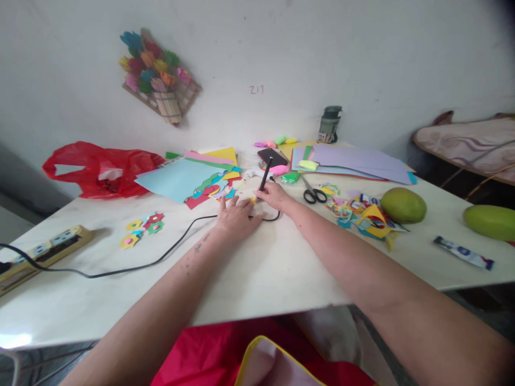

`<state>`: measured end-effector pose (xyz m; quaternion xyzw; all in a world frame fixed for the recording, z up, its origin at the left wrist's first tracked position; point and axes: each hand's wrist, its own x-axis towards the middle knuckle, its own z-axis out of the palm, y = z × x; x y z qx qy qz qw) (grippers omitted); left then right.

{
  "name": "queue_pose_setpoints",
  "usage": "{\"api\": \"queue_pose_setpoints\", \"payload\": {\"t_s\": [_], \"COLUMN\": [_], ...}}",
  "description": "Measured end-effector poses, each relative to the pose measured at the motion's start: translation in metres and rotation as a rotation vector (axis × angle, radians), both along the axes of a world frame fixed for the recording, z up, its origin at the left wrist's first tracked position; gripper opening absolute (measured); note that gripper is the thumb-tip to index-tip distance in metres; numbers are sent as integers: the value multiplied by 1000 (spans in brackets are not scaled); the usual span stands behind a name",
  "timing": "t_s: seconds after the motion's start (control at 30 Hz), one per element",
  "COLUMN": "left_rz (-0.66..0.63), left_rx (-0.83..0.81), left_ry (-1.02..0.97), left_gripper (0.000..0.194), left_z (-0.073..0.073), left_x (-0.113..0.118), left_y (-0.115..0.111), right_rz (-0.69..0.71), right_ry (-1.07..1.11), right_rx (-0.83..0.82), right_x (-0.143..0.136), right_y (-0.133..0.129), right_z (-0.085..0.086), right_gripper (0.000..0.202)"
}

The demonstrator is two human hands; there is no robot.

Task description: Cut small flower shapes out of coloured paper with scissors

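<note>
"Black pen (266, 174): where is it, and what is ready?"

"Toward the left edge of the table (277, 276), a cluster of paper flowers (155, 227) seems already made. Then, around the middle, the left hand (236, 217) lies flat with fingers spread; if it presses the small yellow piece (253, 200), I cannot tell. The right hand (274, 197) has its fingers closed around the pen, pointing down at this piece."

"So this piece is unfinished?"

"I judge so. Farther, toward the far edge, coloured sheets (354, 161) lie stacked, and several look whole."
</note>
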<state>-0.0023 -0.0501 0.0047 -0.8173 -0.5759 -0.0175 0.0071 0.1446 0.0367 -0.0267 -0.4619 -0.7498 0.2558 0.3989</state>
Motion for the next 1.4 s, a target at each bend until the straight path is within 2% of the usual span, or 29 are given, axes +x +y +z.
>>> {"api": "queue_pose_setpoints", "payload": {"t_s": [0.17,0.37,0.53,0.93,1.13,1.4], "left_rz": [4,-2,-5,-24,-29,-31], "left_rx": [-3,4,7,64,55,52], "left_ry": [-3,2,-1,7,14,10], "left_gripper": [60,59,60,59,60,58], "left_z": [2,1,0,-2,0,0], "left_x": [1,0,0,0,1,1], "left_y": [-1,0,0,-2,-3,-3], "right_rz": [3,6,1,26,-62,-65], "right_ry": [58,371,463,241,43,15], "right_rx": [-24,-205,-218,-69,24,23], "right_x": [0,-1,0,-2,0,0], "right_y": [1,2,-2,9,8,6], "right_z": [-1,2,8,-9,-7,-4], "right_gripper": [10,10,12,10,15,16]}}
